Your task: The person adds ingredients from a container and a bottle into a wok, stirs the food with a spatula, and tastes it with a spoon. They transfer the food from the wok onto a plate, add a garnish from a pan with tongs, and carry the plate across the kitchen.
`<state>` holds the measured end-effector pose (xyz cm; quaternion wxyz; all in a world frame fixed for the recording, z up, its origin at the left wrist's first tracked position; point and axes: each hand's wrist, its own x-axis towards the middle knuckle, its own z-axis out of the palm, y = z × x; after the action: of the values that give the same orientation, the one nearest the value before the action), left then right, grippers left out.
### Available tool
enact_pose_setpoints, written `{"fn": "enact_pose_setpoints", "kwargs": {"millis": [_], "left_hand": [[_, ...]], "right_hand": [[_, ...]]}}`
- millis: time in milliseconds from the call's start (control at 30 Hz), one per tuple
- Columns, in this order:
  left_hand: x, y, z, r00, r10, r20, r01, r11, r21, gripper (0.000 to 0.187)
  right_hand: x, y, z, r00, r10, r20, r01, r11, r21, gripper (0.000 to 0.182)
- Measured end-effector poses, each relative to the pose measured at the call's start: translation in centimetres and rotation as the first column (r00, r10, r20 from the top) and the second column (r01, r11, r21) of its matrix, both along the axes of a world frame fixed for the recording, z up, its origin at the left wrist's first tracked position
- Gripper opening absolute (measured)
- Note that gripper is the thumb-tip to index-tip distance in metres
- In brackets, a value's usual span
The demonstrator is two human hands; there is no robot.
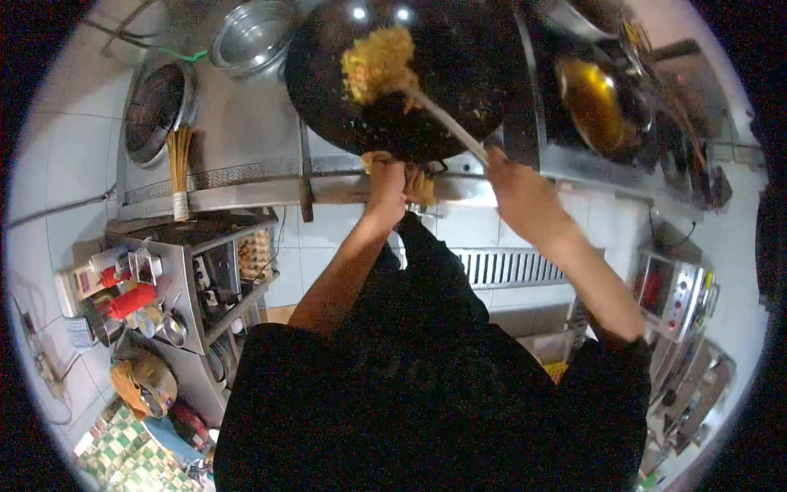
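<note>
A large black wok (484, 74) fills the top middle of the head view. My right hand (520, 193) is closed around the long pale handle of a wok spatula (455, 127), which slants up and left into the wok. Its head is mostly covered by a heap of yellow food (377, 61) that looks like fried rice or noodles. Small bits of food cling to the wok's surface. At the wok's near rim, my left hand (387, 187) is closed on a tan cloth (422, 189). The grip on the wok itself is hidden by the fingers and cloth.
Left of the wok are a metal bowl (252, 37), a bamboo brush (179, 168) and a round dark burner (156, 111). A pan of golden oil (594, 98) stands to the right. Egg trays (254, 254) and red bottles (131, 301) are at the lower left.
</note>
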<state>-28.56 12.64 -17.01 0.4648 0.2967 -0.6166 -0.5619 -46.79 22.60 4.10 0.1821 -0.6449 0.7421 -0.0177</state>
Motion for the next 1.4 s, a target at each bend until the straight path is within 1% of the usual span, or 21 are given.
{"fn": "enact_pose_setpoints", "kwargs": {"millis": [67, 100, 133, 200, 333, 367, 433, 500, 600, 700, 833, 933, 967, 1000, 1067, 1133, 1167, 1200, 1267, 1333, 1400], "left_hand": [[0.7, 2.7, -2.8, 0.980, 0.174, -0.092, -0.035, 0.614, 0.789, 0.015], [2.8, 4.6, -2.5, 1.000, 0.017, 0.000, -0.016, 0.964, 0.264, 0.016], [3.1, 4.6, 1.3, 1.000, 0.019, -0.002, -0.018, 0.966, 0.256, 0.016], [4.0, 4.9, 8.7, 0.943, 0.207, -0.261, 0.111, 0.543, 0.832, 0.018], [4.8, 4.3, -9.6, 0.999, -0.012, 0.035, -0.017, 0.673, 0.739, 0.031], [5.7, 5.8, -11.0, 0.965, -0.058, 0.256, -0.089, 0.846, 0.526, 0.033], [6.1, 9.6, -5.5, 0.999, 0.013, 0.046, -0.037, 0.804, 0.593, 0.033], [5.0, 9.1, 2.0, 0.973, 0.118, -0.196, 0.079, 0.628, 0.774, 0.032], [4.9, 4.5, 5.7, 0.921, 0.023, -0.390, 0.261, 0.707, 0.657, 0.034], [2.9, 1.7, -2.3, 0.994, -0.062, -0.089, 0.108, 0.628, 0.771, 0.027], [3.5, 1.5, 3.1, 0.965, -0.035, -0.258, 0.211, 0.688, 0.695, 0.017], [6.1, 4.1, 5.4, 0.923, -0.026, -0.383, 0.288, 0.707, 0.646, 0.007], [5.8, 4.1, -0.8, 0.972, -0.058, -0.226, 0.191, 0.756, 0.626, 0.008], [4.9, 5.7, -3.7, 0.982, 0.132, -0.136, 0.023, 0.629, 0.777, 0.011], [7.8, 8.8, -14.3, 0.958, 0.067, 0.279, -0.160, 0.931, 0.329, 0.018], [6.6, 9.8, -4.0, 0.964, 0.206, -0.166, -0.053, 0.764, 0.643, 0.024], [6.3, 8.9, -1.4, 0.973, 0.230, 0.002, -0.145, 0.606, 0.782, 0.025], [6.3, 7.4, 0.9, 0.973, 0.231, 0.014, -0.153, 0.596, 0.788, 0.025], [5.5, 2.9, 3.2, 0.894, 0.005, -0.448, 0.341, 0.639, 0.689, 0.028], [3.8, 2.5, 1.4, 0.921, 0.027, -0.389, 0.270, 0.676, 0.686, 0.027], [3.8, 3.1, 0.9, 0.943, 0.066, -0.327, 0.185, 0.713, 0.676, 0.026]], "right_hand": [[1.2, 0.5, -2.7, 0.983, 0.072, -0.169, -0.084, 0.994, -0.065, 0.025], [1.4, 1.6, -1.5, 0.983, 0.071, -0.170, -0.083, 0.994, -0.065, 0.025], [2.3, 2.0, 2.7, 0.980, 0.113, -0.162, -0.110, 0.994, 0.024, 0.025], [4.0, 3.1, 2.9, 0.982, 0.134, -0.133, -0.117, 0.985, 0.127, 0.025], [2.8, 3.0, -9.3, 0.927, 0.115, -0.356, -0.204, 0.953, -0.224, 0.021], [2.5, 3.2, -7.8, 0.996, 0.007, -0.089, -0.020, 0.988, -0.150, 0.026], [2.3, 4.3, -0.3, 0.975, -0.110, 0.194, 0.124, 0.990, -0.061, 0.030], [2.2, 6.9, 6.3, 0.992, -0.066, 0.109, 0.062, 0.997, 0.043, 0.027], [3.6, 7.6, 6.5, 0.996, -0.040, -0.075, 0.047, 0.994, 0.097, 0.025], [2.3, 3.2, -7.6, 0.990, -0.018, -0.142, -0.017, 0.970, -0.241, 0.028], [4.5, 4.3, 3.9, 0.963, 0.080, -0.259, -0.075, 0.997, 0.030, 0.029], [3.7, 4.6, -7.3, 0.851, 0.182, -0.493, -0.341, 0.905, -0.255, 0.027], [4.9, 2.7, -10.5, 0.762, 0.140, -0.632, -0.151, 0.988, 0.036, 0.027], [3.6, 2.1, -13.8, 0.909, 0.033, -0.416, -0.067, 0.995, -0.067, 0.025], [4.1, 3.4, -8.1, 0.969, -0.241, 0.054, 0.243, 0.969, -0.043, 0.024], [3.9, 6.8, -2.6, 0.977, -0.191, 0.092, 0.200, 0.975, -0.096, 0.020], [4.3, 7.5, 0.1, 0.977, -0.190, 0.096, 0.199, 0.975, -0.097, 0.020], [4.7, 8.2, 2.8, 0.988, -0.150, 0.021, 0.150, 0.989, -0.008, 0.023], [4.4, 6.8, 0.5, 0.994, -0.095, -0.047, 0.099, 0.991, 0.090, 0.025], [3.8, 1.9, -6.1, 0.997, 0.079, -0.009, -0.076, 0.907, -0.414, 0.026], [2.9, 2.7, -3.9, 0.995, 0.094, -0.029, -0.098, 0.940, -0.327, 0.023]]}}
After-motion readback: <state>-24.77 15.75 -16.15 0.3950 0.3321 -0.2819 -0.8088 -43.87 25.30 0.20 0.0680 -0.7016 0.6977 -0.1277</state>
